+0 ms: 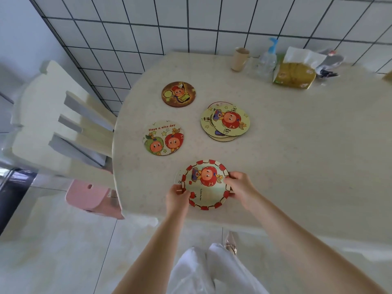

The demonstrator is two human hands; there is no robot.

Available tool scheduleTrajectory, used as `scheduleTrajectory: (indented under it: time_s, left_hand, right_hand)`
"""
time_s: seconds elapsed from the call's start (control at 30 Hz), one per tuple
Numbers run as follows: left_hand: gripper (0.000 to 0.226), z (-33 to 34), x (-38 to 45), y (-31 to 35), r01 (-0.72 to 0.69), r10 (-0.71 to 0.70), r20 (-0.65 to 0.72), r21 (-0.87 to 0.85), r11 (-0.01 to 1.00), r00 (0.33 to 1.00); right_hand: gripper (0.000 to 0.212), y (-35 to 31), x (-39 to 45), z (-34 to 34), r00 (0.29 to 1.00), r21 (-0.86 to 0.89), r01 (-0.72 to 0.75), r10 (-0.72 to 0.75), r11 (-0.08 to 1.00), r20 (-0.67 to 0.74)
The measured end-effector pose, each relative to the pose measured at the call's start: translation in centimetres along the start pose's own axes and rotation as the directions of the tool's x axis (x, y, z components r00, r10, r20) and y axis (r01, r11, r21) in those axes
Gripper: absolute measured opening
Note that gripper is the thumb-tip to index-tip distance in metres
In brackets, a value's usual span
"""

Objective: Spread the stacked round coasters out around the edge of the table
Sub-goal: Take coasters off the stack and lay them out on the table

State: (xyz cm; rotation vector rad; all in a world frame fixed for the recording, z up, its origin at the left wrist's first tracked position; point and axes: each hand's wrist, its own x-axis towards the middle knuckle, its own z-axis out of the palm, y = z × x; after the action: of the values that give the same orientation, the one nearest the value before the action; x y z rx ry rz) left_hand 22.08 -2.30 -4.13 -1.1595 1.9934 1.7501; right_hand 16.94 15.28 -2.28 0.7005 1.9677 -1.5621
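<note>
Fingers: those of the left hand (177,195) pinch the left rim of the red-bordered coaster (206,184); those of the right hand (239,186) pinch its right rim, thumb on top. A second coaster (178,178) shows as a pale sliver beneath it on the left; which hand grips that one cannot be told.

Held coasters: near edge of the table (297,166), left of centre, whether lying on the surface or lifted just off it cannot be told.

"Have a nice day" coaster (163,137): flat, alone, near the left edge of the table, farther than the held pair.

Brown coaster (178,94): flat, alone, farther again along the left curve of the table.

Remaining stack (225,121): a loose, fanned pile of yellow coasters, right of the two single ones, well in from the edge.

Far side of table, against the tiled wall (191,28): paper cup (240,59), clear bottle with blue spray top (268,60), yellow tissue pack (294,74) with white tissue protruding, crumpled wrapper (329,64) just right of it.

Left of table: white slatted chair (59,124); pink stool (93,198) nearer, partly under the table edge.
</note>
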Motion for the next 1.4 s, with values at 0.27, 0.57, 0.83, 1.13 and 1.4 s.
scheduleTrajectory:
  time_s: [0.27, 0.57, 0.83, 1.13, 1.4]
  left_hand:
    - [0.020, 5.5, -2.1, -0.4, 0.025, -0.025, 0.096, -0.001, 1.000, 0.995]
    - [0.013, 13.6, -5.2, -1.2, 0.021, -0.040, 0.113, 0.162, 0.987, 0.993]
    - [0.009, 16.9, -6.2, -1.7, -0.025, 0.030, -0.011, 0.325, 0.945, 0.999]
    - [0.015, 16.1, -5.6, -1.7, -0.017, 0.059, -0.090, 0.403, 0.915, 0.994]
    - [0.027, 15.8, -1.2, 4.2, -0.086, 0.130, -0.089, 0.392, 0.916, 0.987]
  right_hand:
    - [0.013, 1.9, 0.4, -6.2, 0.998, -0.016, -0.038, 0.037, 0.999, -0.051]
    - [0.027, 4.3, 1.5, -15.0, 0.997, -0.149, -0.071, 0.066, 0.986, -0.039]
    - [0.023, 5.4, 4.5, -19.1, 0.996, -0.298, 0.017, 0.009, 0.955, 0.084]
    - [0.026, 4.8, 5.1, -20.2, 0.996, -0.458, 0.058, -0.020, 0.887, 0.086]
    - [0.028, -2.1, 8.5, -19.9, 0.995, -0.507, 0.098, -0.076, 0.857, 0.064]
